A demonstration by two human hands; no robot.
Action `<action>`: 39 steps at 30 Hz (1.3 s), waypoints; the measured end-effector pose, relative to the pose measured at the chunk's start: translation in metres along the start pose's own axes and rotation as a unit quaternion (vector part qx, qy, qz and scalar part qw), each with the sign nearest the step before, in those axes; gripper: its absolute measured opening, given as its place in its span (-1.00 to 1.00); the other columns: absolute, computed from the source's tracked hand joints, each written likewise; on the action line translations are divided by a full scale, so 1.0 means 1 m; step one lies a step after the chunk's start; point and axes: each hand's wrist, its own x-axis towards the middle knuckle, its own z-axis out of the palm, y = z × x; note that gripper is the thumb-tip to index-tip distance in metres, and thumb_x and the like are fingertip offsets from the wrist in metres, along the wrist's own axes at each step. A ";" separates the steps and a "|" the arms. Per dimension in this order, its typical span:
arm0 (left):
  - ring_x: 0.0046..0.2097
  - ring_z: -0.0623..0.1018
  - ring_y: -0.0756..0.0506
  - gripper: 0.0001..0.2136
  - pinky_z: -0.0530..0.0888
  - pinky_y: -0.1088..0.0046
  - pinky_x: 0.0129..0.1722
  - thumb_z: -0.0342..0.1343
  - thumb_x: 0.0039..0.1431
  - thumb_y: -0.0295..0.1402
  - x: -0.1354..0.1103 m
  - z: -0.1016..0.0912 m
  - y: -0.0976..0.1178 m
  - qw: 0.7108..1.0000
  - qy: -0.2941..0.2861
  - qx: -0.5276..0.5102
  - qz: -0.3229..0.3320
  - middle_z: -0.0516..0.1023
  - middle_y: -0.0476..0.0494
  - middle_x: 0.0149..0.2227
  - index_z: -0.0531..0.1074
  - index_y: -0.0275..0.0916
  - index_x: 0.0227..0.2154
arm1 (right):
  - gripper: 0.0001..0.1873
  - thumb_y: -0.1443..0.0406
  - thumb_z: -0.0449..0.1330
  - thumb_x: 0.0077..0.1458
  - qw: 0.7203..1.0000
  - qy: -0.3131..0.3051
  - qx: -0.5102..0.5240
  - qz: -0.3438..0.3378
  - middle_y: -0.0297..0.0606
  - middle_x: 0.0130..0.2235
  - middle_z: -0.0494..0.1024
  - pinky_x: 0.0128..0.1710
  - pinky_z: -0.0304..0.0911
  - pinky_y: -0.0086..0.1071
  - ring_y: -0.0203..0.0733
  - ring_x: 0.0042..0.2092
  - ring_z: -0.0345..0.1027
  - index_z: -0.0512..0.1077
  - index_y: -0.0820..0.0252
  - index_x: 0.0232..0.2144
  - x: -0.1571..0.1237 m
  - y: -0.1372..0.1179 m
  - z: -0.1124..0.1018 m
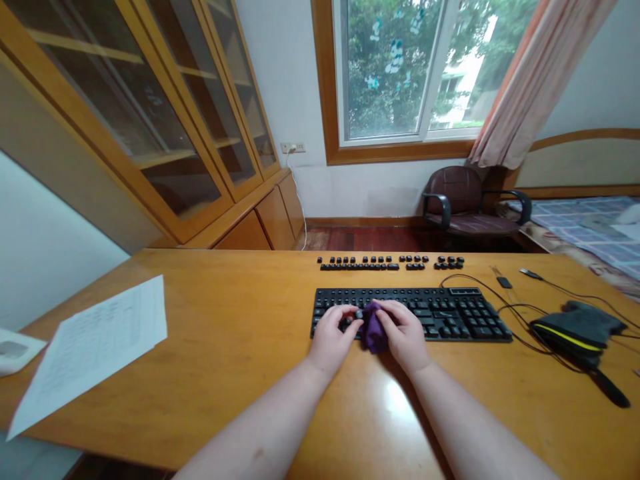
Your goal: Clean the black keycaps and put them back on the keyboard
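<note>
A black keyboard [450,312] lies on the wooden desk [235,333], with some of its keys taken off. My left hand [331,337] pinches a small dark keycap [359,313] between thumb and fingers over the keyboard's left end. My right hand [406,331] is closed on a purple cloth [373,327] and presses it against the keycap. Two rows of loose black keycaps [380,263] sit lined up on the desk behind the keyboard.
A printed sheet of paper [95,343] lies at the desk's left. A black and yellow object [575,330] with cables [505,308] lies at the right. A brown armchair [467,200], a bed and a glass-door cabinet [165,120] stand beyond the desk.
</note>
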 end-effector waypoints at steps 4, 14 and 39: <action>-0.26 0.46 -0.05 -0.84 0.43 0.39 -0.18 0.14 -0.01 -0.38 -0.002 -0.002 0.003 1.000 0.000 0.025 0.015 0.47 -0.06 -0.33 0.42 -0.18 -0.30 | -0.85 0.22 0.16 0.02 0.997 0.018 0.049 0.055 -0.21 -0.35 0.54 -0.27 0.37 -0.25 -0.16 -0.31 0.42 0.47 0.13 -0.35 -0.004 -0.001 0.004; -0.09 0.47 -0.08 -0.79 0.39 0.31 -0.01 0.05 0.02 -0.50 -0.001 0.011 -0.001 0.996 -0.007 0.052 0.070 0.53 -0.09 -0.23 0.46 -0.16 -0.27 | -0.91 0.25 0.26 -0.08 0.993 -0.048 0.089 0.062 -0.22 -0.37 0.53 -0.20 0.32 -0.23 -0.15 -0.27 0.41 0.50 0.14 -0.47 -0.002 0.001 0.008; -0.28 0.52 -0.05 -0.81 0.48 0.38 -0.20 0.17 -0.07 -0.44 -0.001 0.013 0.002 0.992 0.004 -0.116 -0.040 0.55 -0.12 -0.32 0.50 -0.24 -0.31 | -0.68 0.17 0.38 -0.33 0.909 -0.006 0.294 0.296 -0.38 -0.58 0.45 -0.54 0.14 -0.45 -0.34 -0.55 0.24 0.40 0.21 -0.54 0.005 0.001 0.007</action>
